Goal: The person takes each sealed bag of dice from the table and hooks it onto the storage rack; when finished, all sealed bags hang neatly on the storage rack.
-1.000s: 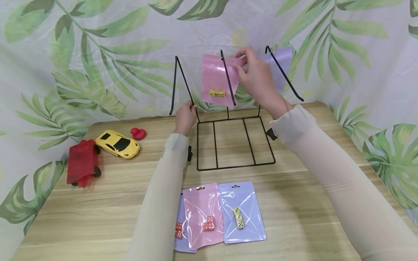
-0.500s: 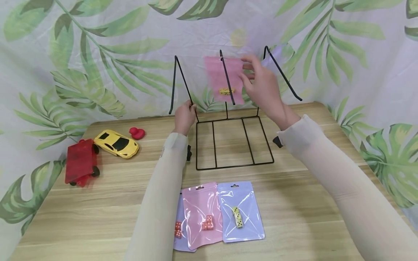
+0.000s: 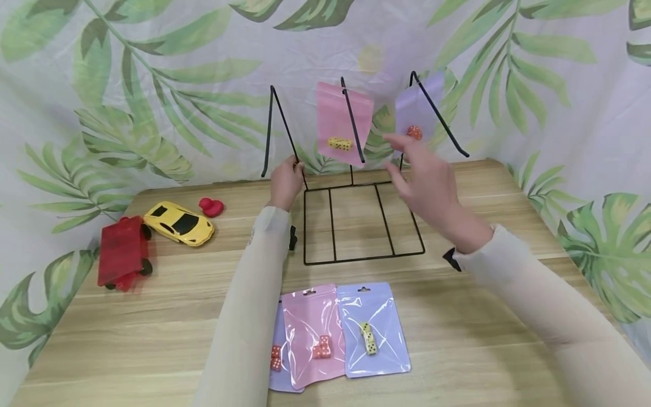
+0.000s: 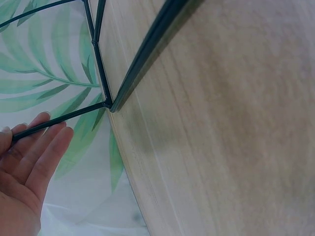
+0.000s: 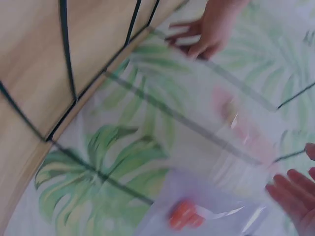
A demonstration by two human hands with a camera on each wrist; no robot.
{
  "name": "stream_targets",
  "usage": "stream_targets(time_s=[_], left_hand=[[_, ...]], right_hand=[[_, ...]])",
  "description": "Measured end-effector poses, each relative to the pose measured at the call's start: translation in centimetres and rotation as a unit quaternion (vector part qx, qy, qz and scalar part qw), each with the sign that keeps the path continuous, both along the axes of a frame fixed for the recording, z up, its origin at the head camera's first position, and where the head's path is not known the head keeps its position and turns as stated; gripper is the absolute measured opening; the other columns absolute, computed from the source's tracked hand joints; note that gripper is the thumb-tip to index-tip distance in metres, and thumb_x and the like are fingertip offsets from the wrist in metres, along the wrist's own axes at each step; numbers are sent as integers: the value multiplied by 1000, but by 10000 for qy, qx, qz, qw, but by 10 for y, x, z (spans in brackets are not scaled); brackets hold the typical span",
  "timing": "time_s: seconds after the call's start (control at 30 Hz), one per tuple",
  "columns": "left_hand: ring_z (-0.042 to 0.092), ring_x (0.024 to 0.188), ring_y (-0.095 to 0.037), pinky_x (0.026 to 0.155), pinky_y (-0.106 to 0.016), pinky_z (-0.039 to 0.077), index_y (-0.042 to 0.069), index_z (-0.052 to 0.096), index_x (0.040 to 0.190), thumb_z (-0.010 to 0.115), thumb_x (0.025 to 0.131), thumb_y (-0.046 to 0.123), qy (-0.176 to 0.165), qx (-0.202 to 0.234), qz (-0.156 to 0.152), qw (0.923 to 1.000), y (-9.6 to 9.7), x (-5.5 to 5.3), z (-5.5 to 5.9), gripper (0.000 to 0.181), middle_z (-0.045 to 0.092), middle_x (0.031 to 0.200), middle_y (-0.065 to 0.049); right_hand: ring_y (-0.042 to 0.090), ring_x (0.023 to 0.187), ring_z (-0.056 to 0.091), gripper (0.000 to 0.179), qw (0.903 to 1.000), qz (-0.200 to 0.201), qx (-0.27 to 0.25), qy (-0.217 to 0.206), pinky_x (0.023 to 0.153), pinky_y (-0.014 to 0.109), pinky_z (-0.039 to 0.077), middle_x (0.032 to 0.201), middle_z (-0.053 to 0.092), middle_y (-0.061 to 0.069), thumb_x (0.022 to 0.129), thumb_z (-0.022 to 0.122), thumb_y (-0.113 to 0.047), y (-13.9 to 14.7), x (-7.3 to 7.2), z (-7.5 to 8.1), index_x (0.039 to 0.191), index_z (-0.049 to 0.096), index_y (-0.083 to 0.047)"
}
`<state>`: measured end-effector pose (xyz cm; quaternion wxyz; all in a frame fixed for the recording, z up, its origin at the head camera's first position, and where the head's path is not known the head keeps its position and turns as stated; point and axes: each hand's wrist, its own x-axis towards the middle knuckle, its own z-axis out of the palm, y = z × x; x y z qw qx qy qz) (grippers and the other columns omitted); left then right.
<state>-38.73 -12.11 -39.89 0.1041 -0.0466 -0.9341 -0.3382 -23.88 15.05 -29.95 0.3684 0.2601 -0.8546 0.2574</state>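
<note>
The left hand (image 3: 286,183) pinched an upright of the black wire rack (image 3: 385,220), a slim open frame with three bent arms. The right hand (image 3: 429,183), spread and holding nothing, hovered before the rack's right arm, thumb well apart from the fingers. From the rack's middle arm hung a glossy pink plastic pouch (image 3: 330,116) with yellow spotted cubes; from its right arm, a translucent lilac pouch (image 3: 409,110) with orange-red dice. In front of the rack, three shiny, creased zip pouches (image 3: 310,319), one pink and two lilac, overlapped on the wood-grained tabletop (image 3: 458,339). Left of the rack stood a smooth yellow toy car (image 3: 179,224).
</note>
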Motion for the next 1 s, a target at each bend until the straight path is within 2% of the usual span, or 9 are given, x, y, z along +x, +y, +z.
stream_targets(time_s=[0.07,0.17,0.3,0.4,0.53,0.63,0.7,0.83,1.0], left_hand=[[59,80,-32,76,-43,49,6,61,101,43,108,24,13,-18,12,10000,0,0,0,26,68,94,-15],[60,80,-32,76,-43,49,7,61,100,42,108,25,-32,-33,2,10000,0,0,1,27,68,94,-15],[60,81,-32,76,-43,49,7,60,101,43,108,25,-84,-28,25,10000,0,1,2,26,68,94,-15],[59,80,-32,75,-43,48,7,60,101,44,107,24,-79,3,28,10000,1,2,3,25,68,93,-15],[59,79,-31,73,-42,48,6,61,102,44,107,23,-92,27,4,10000,1,3,3,25,68,93,-15],[59,79,-30,72,-41,48,7,61,103,43,108,25,-157,28,-17,9999,1,3,3,26,68,95,-14],[58,79,-30,72,-41,47,7,61,103,42,108,26,-202,22,-21,9998,0,2,3,27,68,95,-13],[58,78,-30,72,-41,47,8,60,102,41,108,28,-237,-6,-17,9997,0,2,3,27,67,94,-13],[58,77,-30,72,-41,47,8,60,100,42,108,26,-224,33,-24,9997,-1,1,3,27,67,93,-13]], right_hand=[[29,93,70,44,9988,89,388,281,54,36,52,125,68,14,92,72,-17,-2,14,-6,130,58,-1],[35,124,58,49,9946,423,882,342,88,43,56,133,61,19,88,76,-19,-6,33,-14,129,58,1],[40,136,46,53,9838,649,1659,-219,112,52,39,140,56,21,87,77,-29,-10,56,-25,129,60,-1],[38,137,46,56,9635,725,2291,-1182,111,53,39,141,56,18,87,76,-38,-12,70,-34,130,61,-6],[35,130,51,62,9132,718,3082,-2567,108,50,43,136,59,14,85,75,-47,-16,82,-51,132,61,-9],[32,119,56,67,8779,724,3532,-3153,103,46,47,128,62,13,83,75,-52,-18,87,-63,131,61,-7],[29,111,57,70,8618,758,3713,-3372,98,43,48,120,63,12,81,76,-53,-19,89,-70,129,62,-5],[24,99,56,69,8424,774,4006,-3520,91,41,49,106,62,8,78,78,-54,-19,89,-80,122,63,-3],[23,94,56,65,8389,731,4129,-3470,87,39,50,99,61,8,75,83,-49,-21,87,-86,113,61,-1]])
